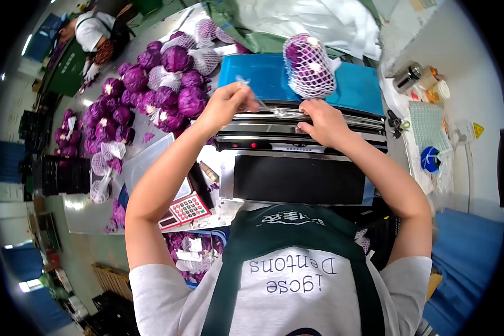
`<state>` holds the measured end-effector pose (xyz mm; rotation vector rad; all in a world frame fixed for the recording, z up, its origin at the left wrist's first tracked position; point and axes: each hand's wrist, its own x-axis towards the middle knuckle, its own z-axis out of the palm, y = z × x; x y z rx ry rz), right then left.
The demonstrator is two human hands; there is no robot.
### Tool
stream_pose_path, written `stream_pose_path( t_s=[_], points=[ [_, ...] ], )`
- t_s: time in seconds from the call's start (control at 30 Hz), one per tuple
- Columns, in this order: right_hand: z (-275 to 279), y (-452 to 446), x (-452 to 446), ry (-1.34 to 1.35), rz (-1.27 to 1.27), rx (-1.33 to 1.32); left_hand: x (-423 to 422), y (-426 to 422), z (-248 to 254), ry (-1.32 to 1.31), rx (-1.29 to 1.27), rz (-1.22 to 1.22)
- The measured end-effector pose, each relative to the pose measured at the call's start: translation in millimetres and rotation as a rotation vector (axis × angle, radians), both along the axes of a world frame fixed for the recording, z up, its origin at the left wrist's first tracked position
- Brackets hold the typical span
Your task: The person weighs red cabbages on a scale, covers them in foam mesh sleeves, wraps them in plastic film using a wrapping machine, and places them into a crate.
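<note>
My left hand [229, 102] is closed in a pinch on clear plastic film [277, 112] at the front of the wrapping machine [299, 143]. My right hand [323, 121] is at the same machine, its fingers bent over the film's right part and its thumb lower down. The film spans the gap between both hands, over dark and metal rollers. Just beyond my right hand, a purple cabbage [311, 67] in a white foam net stands on the machine's blue top [252, 73]. A black plate [299, 179] lies nearest my body.
Many purple cabbages [134, 78], some in foam nets, cover the table on the left. A red-and-white calculator [189, 209] lies by my left forearm. Bottles [407, 77], scissors [397, 123] and a blue tape roll [430, 159] are at the right. Another person [98, 33] bends over far left.
</note>
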<state>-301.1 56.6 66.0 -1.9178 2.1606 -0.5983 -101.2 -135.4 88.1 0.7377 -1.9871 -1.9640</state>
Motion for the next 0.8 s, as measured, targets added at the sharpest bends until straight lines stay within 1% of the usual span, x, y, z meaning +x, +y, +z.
stream_pose_path(
  t_s=[0.07,0.1,0.13,0.17,0.23,0.27,0.3,0.37,0.5,0.53,0.63,0.7,0.73,0.8],
  points=[
    [-6.3,8.0,-12.2,-0.023,-0.003,-0.001,-1.1,-0.4,-7.8,-0.031,0.053,0.109],
    [1.0,12.2,-17.6,-0.044,-0.027,0.019,-1.9,-2.5,-14.4,-0.039,0.063,0.141],
    [1.4,17.0,-27.7,-0.03,-0.039,0.017,-3.3,-3.9,-20.6,-0.047,0.011,0.106],
    [2.3,23.1,-39.2,-0.015,-0.052,0.015,-3.8,-7.4,-28.1,-0.064,-0.103,0.04],
    [6.1,37.7,-61.3,0.039,-0.058,-0.052,-6.8,-1.8,-31.1,-0.155,-0.458,-0.04],
    [11.7,44.8,-70.0,0.059,-0.068,-0.009,-9.2,6.3,-24.7,-0.221,-0.562,-0.085],
    [16.9,51.3,-77.8,0.076,-0.076,0.033,-13.1,20.0,-3.3,-0.367,-0.706,-0.169],
    [14.8,62.5,-90.2,0.102,-0.072,0.042,-22.7,36.3,11.6,-0.475,-0.906,-0.294],
    [19.4,74.7,-94.1,0.117,-0.057,0.1,-32.5,40.4,-1.5,-0.315,-1.232,-0.394],
    [12.7,75.1,-94.7,0.12,-0.037,0.093,-35.4,41.4,-4.2,-0.347,-1.258,-0.426],
    [0.4,67.3,-87.3,0.156,-0.019,0.05,-38.4,32.2,-25.1,-0.348,-1.341,-0.423],
    [-9.3,58.3,-83.9,0.181,-0.033,0.033,-38.4,31.4,-26.7,-0.323,-1.354,-0.391],
    [-18.0,54.1,-85.0,0.211,-0.011,-0.025,-39.2,33.0,-27.5,-0.318,-1.357,-0.376],
    [-19.0,50.6,-81.9,0.255,0.01,-0.023,-40.9,40.3,-26.7,-0.314,-1.361,-0.321]
  ],
)
